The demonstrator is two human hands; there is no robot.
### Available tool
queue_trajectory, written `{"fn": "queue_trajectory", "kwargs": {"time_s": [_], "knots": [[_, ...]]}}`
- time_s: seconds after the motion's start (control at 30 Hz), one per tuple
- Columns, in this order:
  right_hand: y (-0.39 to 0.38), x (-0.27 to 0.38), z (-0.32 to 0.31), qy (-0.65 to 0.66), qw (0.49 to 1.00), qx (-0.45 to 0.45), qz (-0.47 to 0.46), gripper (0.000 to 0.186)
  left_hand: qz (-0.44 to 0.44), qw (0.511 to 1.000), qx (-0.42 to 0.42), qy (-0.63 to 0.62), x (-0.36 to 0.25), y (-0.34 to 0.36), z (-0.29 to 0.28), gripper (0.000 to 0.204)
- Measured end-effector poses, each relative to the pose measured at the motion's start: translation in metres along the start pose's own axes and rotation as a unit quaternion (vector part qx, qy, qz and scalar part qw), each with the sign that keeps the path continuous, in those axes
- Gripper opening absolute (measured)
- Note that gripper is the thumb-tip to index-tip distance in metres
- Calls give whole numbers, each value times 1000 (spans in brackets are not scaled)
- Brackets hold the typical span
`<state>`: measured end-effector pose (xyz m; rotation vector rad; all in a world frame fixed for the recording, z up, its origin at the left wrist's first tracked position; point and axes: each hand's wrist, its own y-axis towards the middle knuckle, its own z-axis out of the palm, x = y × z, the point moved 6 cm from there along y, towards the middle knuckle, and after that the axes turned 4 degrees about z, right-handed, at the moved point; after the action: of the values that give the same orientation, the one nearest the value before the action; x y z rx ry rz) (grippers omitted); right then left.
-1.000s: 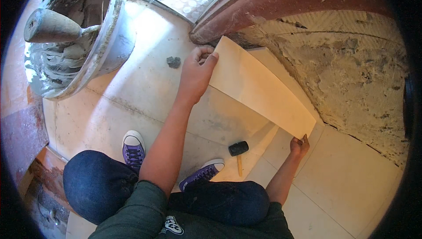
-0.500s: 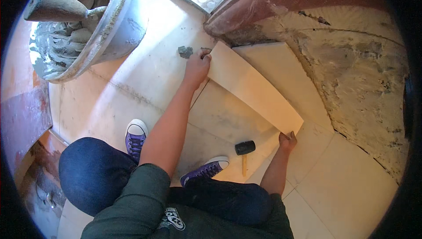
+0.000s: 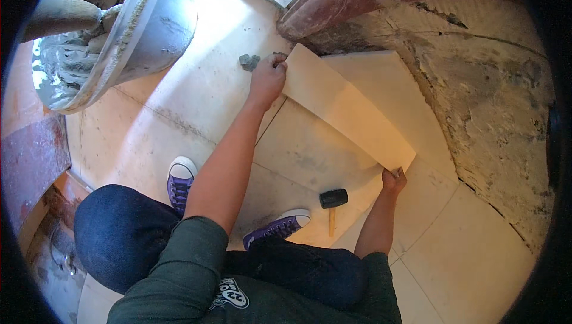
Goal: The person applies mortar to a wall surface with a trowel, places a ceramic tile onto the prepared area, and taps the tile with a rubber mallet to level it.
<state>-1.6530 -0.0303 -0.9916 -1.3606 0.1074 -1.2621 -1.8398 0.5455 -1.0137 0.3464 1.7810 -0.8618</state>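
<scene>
While tilted up off the floor, cream tile (image 3: 348, 112) held at two corners over laid floor tiles (image 3: 208, 86), beside rough mortar bed (image 3: 494, 103). Left hand (image 3: 267, 80) clamped on far corner; right hand (image 3: 394, 179) pinching near corner. Rubber mallet (image 3: 332, 201) lying near right hand. Mortar lump (image 3: 248, 61) just beside left hand. Bucket of mortar (image 3: 119, 26) well apart, upper left.
</scene>
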Motion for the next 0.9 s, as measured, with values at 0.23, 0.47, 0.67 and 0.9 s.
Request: {"fn": "queue_trajectory", "kwargs": {"time_s": [0.23, 0.47, 0.67, 0.9], "knots": [[5, -7, 0, 34, 999, 10, 38, 36, 6, 998, -29, 48, -5, 1, -6, 32], [-4, -20, 7, 58, 997, 21, 40, 36, -32, 998, -55, 27, -8, 2, -13, 32], [-11, -23, 8, 25, 999, -24, 23, 37, -18, 998, -57, 14, -6, 4, -13, 32], [-13, -23, 8, 23, 999, -29, 25, 36, -11, 998, -49, 24, -8, 3, -13, 33]]}}
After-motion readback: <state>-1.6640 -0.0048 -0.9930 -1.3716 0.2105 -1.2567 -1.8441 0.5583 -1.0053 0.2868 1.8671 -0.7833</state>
